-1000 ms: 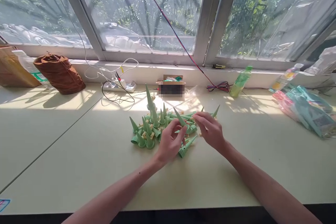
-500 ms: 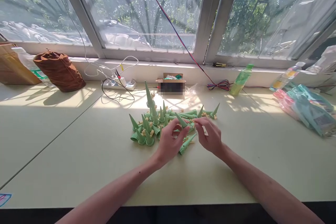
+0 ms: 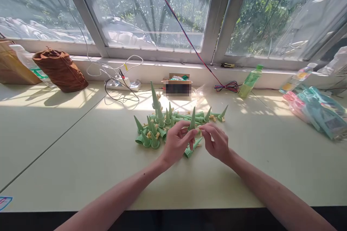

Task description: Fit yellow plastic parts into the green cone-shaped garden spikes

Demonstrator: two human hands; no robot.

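My left hand (image 3: pixel 177 140) is closed around the base of a green plastic cone (image 3: pixel 192 118), which points nearly straight up. Close beside it, my right hand (image 3: pixel 216 140) pinches a small yellowish piece (image 3: pixel 200 129) against the cone's lower end; the fingertips hide most of that piece. Behind and left of my hands spreads a pile of green cones (image 3: pixel 145 139), some upright and some lying down, with small yellow pieces (image 3: pixel 157 135) among them. One loose cone (image 3: pixel 189 151) lies on its side beneath my hands.
A pale table (image 3: pixel 89 166) stretches under everything. At the back are a brown drawstring bag (image 3: pixel 61 70), a power strip (image 3: pixel 121 85), a small open box (image 3: pixel 177 78), a coiled cable (image 3: pixel 227 86) and a green bottle (image 3: pixel 251 81). Plastic-wrapped packets (image 3: pixel 317 110) lie at the right.
The cone in my left hand has turned from leaning left to nearly upright. My right hand stays beside it, fingertips still pinched at its base.
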